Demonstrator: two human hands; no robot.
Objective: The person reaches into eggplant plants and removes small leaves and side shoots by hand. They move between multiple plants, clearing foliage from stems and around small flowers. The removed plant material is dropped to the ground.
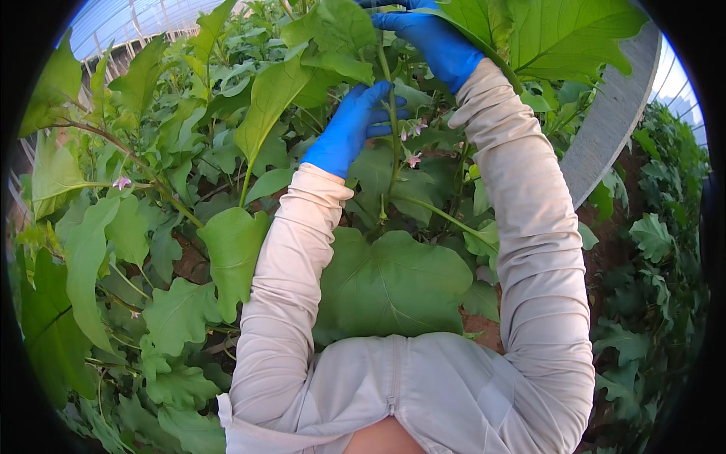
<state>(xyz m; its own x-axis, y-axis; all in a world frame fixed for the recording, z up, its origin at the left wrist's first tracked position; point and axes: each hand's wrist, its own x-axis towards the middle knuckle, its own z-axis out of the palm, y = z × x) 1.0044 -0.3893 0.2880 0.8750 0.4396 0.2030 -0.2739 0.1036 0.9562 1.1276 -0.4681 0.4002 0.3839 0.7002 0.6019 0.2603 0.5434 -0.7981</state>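
In a blue glove, my left hand (356, 126) is beside the upright green stem (393, 130) of an eggplant plant, its thumb or forefinger touching the stem and the other fingers spread behind it. Higher up and to the right, my right hand (434, 42), also blue-gloved, reaches to the top of the same plant; its fingertips run to the picture's top edge, and a leaf partly covers it. Whether it grips anything cannot be told. Pink-purple flowers (413, 160) hang just right of the stem. A broad eggplant leaf (391, 284) spreads below, between my forearms.
Dense eggplant foliage (181, 318) fills the left side, with a long branch (133, 156) arching there. A grey curved post or pillar (612, 113) stands at the right, beyond my right arm. Past it lie brown soil (610, 249) and another row of plants (652, 238).
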